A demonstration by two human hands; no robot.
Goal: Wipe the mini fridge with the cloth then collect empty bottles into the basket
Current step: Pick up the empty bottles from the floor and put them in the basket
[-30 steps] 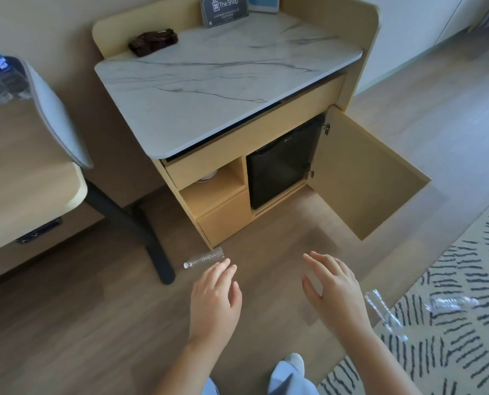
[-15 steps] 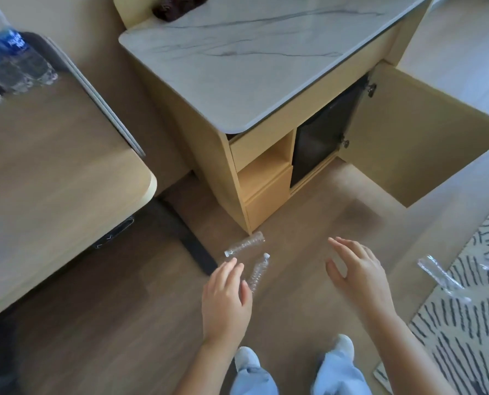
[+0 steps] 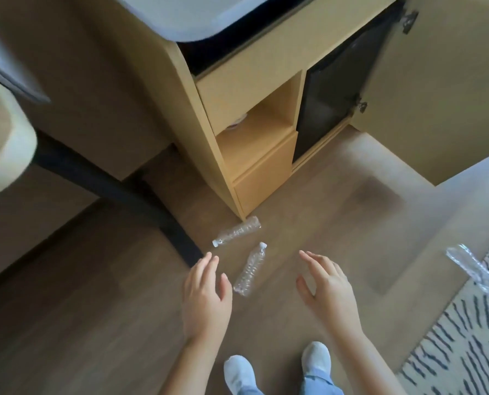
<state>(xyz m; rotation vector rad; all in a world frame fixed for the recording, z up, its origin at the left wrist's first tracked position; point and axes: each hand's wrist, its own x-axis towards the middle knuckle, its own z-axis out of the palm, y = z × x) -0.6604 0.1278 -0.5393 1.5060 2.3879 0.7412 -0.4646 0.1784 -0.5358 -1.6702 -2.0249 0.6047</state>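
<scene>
Two clear empty bottles lie on the wood floor: one bottle (image 3: 237,231) at the cabinet's corner, a second bottle (image 3: 250,270) between my hands. A third, crumpled bottle (image 3: 469,264) lies at the rug's edge on the right. My left hand (image 3: 206,292) hovers open just left of the second bottle, fingers straight. My right hand (image 3: 326,283) hovers open to its right, holding nothing. The black mini fridge (image 3: 331,89) sits in the wooden cabinet (image 3: 254,64) behind an open door (image 3: 443,89). No cloth or basket is in view.
A desk (image 3: 1,143) with a black leg (image 3: 118,192) stands at the left, its foot close to the first bottle. A striped rug (image 3: 465,337) covers the floor at the right. My feet in white socks (image 3: 277,369) are at the bottom.
The view has tilted down and moved closer to the floor and cabinet. Both hands stay open and low, now flanking the second bottle.
</scene>
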